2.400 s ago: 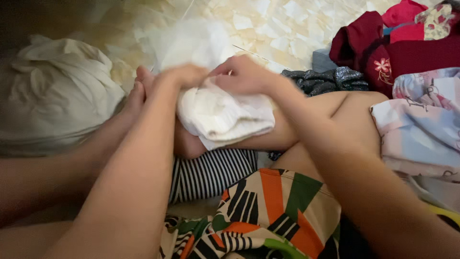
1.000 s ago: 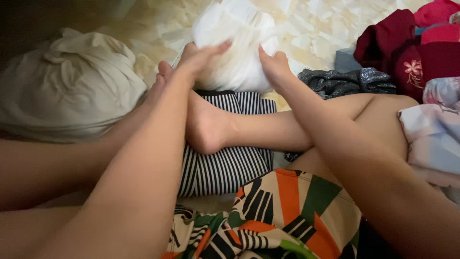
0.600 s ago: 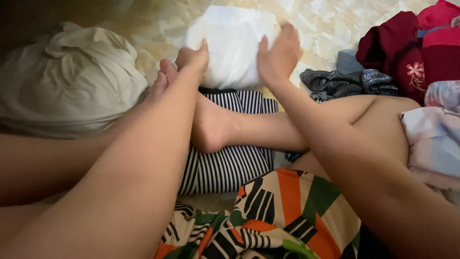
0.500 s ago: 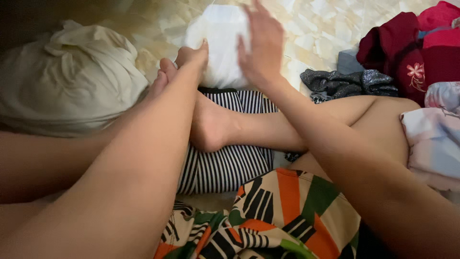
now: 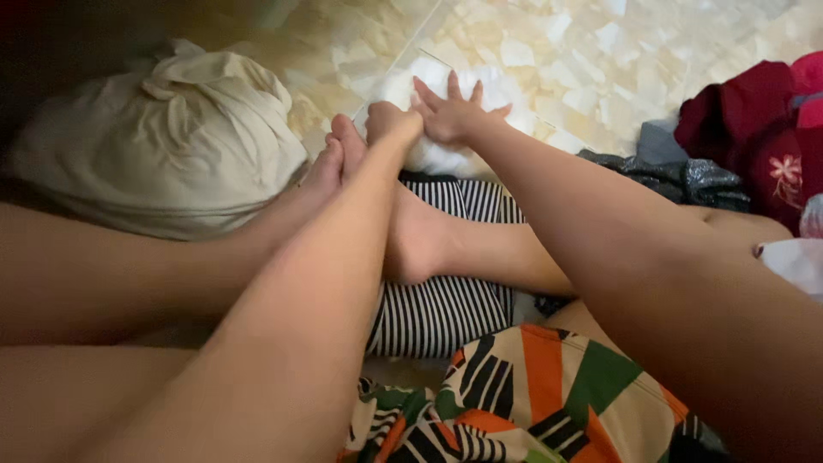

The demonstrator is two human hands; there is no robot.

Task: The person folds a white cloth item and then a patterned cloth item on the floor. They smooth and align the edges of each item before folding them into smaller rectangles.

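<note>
White folded cloth (image 5: 446, 154) lies on the pale tiled floor (image 5: 600, 60) at upper centre of the frame, just beyond a striped garment (image 5: 446, 300). It looks soft, light and limp, best taken by its edges. Its long axis cannot be told. Right hand (image 5: 454, 111) presses flat on it, fingers spread wide; left hand (image 5: 393, 124) is curled in a narrow grip at its left edge

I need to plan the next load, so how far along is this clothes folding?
Looks done: a black-and-white striped garment lies flat by the legs. In hand: the right hand presses spread on a folded white cloth on the floor, and the left hand rests at its edge. Left: a dark red heap and a grey piece lie unfolded.
</note>
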